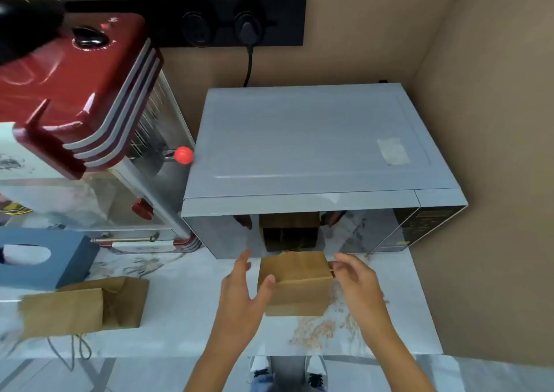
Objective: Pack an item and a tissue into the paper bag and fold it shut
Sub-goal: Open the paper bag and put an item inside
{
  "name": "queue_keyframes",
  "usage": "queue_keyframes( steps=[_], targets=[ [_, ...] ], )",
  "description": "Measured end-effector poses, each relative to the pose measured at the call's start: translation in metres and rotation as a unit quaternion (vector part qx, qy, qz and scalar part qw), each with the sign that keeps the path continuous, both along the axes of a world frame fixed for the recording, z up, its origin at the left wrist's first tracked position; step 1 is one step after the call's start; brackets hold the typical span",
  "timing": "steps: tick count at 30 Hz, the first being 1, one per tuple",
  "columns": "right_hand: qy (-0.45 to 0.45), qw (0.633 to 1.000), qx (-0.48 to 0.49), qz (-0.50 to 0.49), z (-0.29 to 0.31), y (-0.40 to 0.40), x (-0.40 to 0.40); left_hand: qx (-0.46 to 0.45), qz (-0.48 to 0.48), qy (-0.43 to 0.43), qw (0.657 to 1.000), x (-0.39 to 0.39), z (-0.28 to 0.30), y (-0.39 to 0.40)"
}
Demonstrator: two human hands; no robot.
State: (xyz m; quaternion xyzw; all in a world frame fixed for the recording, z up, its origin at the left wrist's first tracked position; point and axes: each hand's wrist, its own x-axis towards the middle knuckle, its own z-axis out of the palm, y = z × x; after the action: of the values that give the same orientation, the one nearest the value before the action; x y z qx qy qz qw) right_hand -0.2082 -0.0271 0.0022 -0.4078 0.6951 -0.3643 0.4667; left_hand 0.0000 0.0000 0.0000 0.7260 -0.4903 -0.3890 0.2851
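A brown paper bag [296,286] stands on the marble counter just in front of the microwave, its top folded over. My left hand [245,292] is at the bag's left side, thumb touching the folded edge and fingers spread. My right hand [356,280] is at the bag's right side, fingertips at its upper right corner. Neither hand closes around the bag. The bag's contents are hidden. A blue tissue box [45,256] with white tissue showing in its oval slot sits at the far left.
A grey microwave [314,151] stands directly behind the bag, its door mirroring it. A red popcorn machine [90,106] fills the back left. A second paper bag [84,304] lies flat on the counter [192,301] at the left. A wall [494,181] bounds the right.
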Motion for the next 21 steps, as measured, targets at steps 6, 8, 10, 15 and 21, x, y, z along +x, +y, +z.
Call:
queue_keyframes(
  steps=[6, 8, 10, 15, 21],
  targets=[
    [-0.067, 0.997, 0.038, -0.002, -0.003, 0.000, 0.007, 0.059, -0.031, 0.055, 0.996, -0.003, -0.002, -0.001],
    [-0.098, 0.994, 0.045, -0.001, -0.001, 0.002, 0.004, 0.037, -0.041, 0.050, 0.997, -0.001, -0.001, -0.001],
    [-0.136, 0.990, 0.043, -0.005, 0.002, 0.006, 0.001, 0.018, -0.041, 0.046, 0.998, 0.000, 0.001, 0.001],
    [-0.230, 0.973, 0.029, 0.012, 0.007, 0.013, -0.010, -0.030, -0.022, 0.061, 0.997, -0.003, 0.007, 0.003],
    [-0.382, 0.924, 0.034, 0.019, 0.019, 0.025, -0.007, -0.074, -0.071, -0.001, 0.995, -0.010, 0.016, 0.005]
  ],
)
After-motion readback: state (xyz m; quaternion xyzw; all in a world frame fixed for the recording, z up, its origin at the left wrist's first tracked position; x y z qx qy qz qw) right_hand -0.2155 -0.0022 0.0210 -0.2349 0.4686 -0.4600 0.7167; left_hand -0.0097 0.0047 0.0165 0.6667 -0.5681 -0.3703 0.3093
